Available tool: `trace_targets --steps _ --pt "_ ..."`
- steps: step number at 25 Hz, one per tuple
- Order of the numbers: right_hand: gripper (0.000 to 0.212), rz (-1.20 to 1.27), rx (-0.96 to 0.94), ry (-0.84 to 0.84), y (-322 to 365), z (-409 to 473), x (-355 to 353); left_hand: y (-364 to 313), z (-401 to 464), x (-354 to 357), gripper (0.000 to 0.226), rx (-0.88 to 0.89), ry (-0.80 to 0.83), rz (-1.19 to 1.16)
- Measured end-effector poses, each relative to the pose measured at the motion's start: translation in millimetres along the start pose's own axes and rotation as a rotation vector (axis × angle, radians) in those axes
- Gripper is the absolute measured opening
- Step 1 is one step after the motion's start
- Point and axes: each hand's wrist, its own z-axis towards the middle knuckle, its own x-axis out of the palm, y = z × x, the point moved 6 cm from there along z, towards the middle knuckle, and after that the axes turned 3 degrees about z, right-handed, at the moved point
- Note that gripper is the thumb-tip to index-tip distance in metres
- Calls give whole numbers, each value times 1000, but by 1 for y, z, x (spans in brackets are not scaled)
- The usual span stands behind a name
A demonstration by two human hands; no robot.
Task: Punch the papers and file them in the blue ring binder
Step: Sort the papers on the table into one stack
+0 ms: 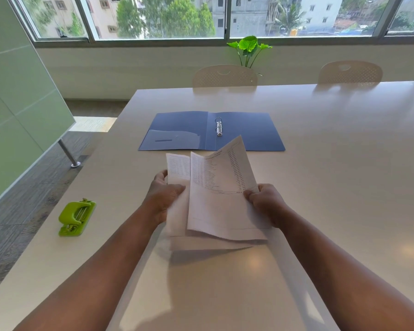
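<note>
We held the white printed paper sheets [215, 194] above the pale worktop [320, 144], each hand's grip pinching an edge; the lime-green plastic hole punch [76, 217] lay left, nearer our left hand [163, 197] than our right hand [265, 201].

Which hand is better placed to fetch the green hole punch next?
Left, probably. The green hole punch sits on the table's left side, nearer the left hand. The right hand grips the papers on the far side.

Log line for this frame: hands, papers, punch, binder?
left hand: grips papers | right hand: grips papers | hole punch: untouched | blue ring binder: open, empty
</note>
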Motion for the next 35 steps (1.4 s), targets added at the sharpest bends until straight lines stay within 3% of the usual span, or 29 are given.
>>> trace_targets --steps 4,8,11,17,21,28,35 --pt "12 34 1 26 3 -3 0 -44 -6 -11 61 256 7 331" --pt "14 57 18 -1 2 -2 0 -79 -21 -17 71 369 58 599" --pt "15 60 17 -18 4 -2 0 -100 -39 -14 67 450 80 712" --pt "13 98 40 3 8 -8 1 -124 -57 -13 59 497 286 405" --pt "13 171 83 55 10 -16 -1 -124 -51 -11 52 477 338 221" --pt "13 559 117 203 19 -32 3 -74 -6 -21 41 247 136 175" --pt "17 713 28 227 30 -47 1 -43 5 -15 25 144 71 138"
